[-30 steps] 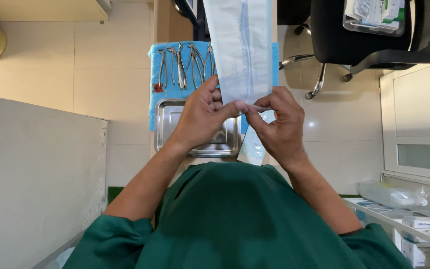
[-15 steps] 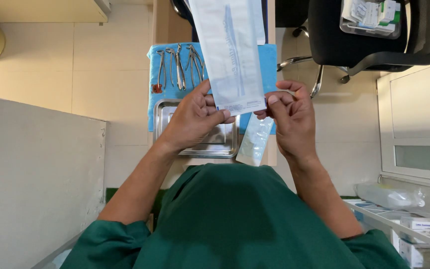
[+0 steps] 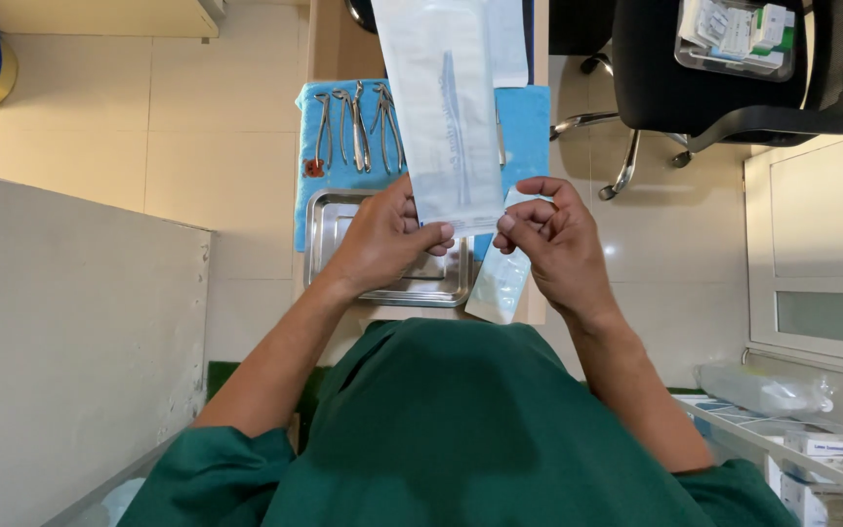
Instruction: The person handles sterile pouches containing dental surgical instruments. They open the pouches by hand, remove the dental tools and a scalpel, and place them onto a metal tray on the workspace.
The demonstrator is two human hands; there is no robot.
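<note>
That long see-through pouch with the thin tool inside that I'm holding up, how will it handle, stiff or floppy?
The pouch looks like thin film and paper, so probably light and floppy. It stands upright from the left hand and right hand pinching its lower edge, so the slim instrument inside likely stiffens it somewhat. The smooth film may be slippery, and the tool could slide if tilted.

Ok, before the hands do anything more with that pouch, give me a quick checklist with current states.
1. Left hand pinching the pouch bottom edge: ok.
2. Right hand on the same edge: ok.
3. Long tool visible inside the pouch: ok.
4. Pouch end sealed: cannot tell.
5. Steel tray below the hands: ok.
6. Forceps lined up on the blue cloth: ok.
</note>
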